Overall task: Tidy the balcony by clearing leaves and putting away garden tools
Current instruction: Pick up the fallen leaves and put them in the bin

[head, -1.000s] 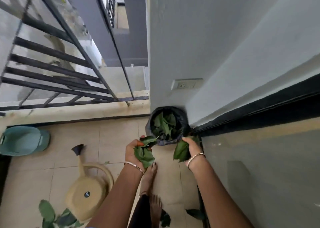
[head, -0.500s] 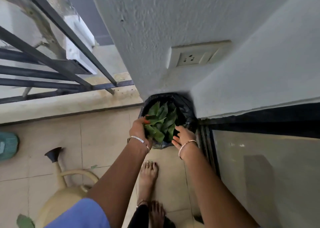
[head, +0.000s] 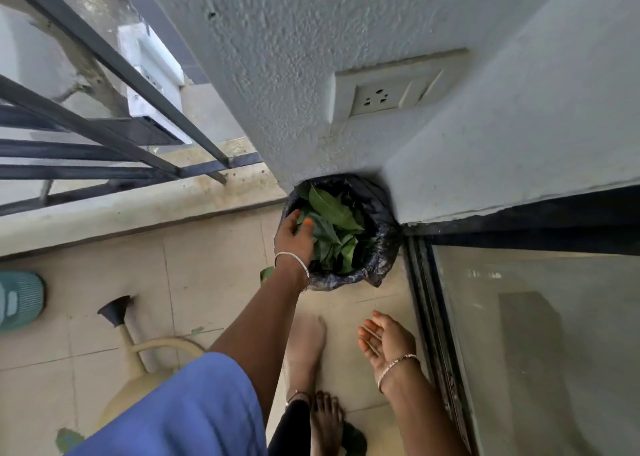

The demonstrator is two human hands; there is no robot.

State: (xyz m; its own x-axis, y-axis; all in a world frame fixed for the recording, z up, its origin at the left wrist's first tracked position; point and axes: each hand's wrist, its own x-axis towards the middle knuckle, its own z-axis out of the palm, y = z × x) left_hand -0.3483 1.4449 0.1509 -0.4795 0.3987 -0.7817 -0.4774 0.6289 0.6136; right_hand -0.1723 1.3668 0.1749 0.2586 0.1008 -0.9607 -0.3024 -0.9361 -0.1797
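Observation:
A small bin lined with a black bag (head: 382, 248) stands in the wall corner, filled with green leaves (head: 334, 220). My left hand (head: 294, 236) reaches over the bin's left rim, fingers spread and resting on the leaves, with nothing gripped. My right hand (head: 386, 339) hangs lower right, away from the bin, palm up, fingers apart and empty. A cream watering can (head: 138, 355) with a black spout lies on the tiles at lower left, partly hidden by my blue sleeve.
A teal basket (head: 19, 300) sits at the left edge. Dark railing bars (head: 104, 123) run along the balcony's far side. A sliding glass door (head: 519, 334) is on the right. A wall socket (head: 388, 92) is above the bin. My bare feet stand on the tiles, with loose leaves (head: 353, 440) near them.
Both hands carried leaves to the bin and let them go. My right hand has pulled back down, empty; my left hand stays on the leaves in the bin.

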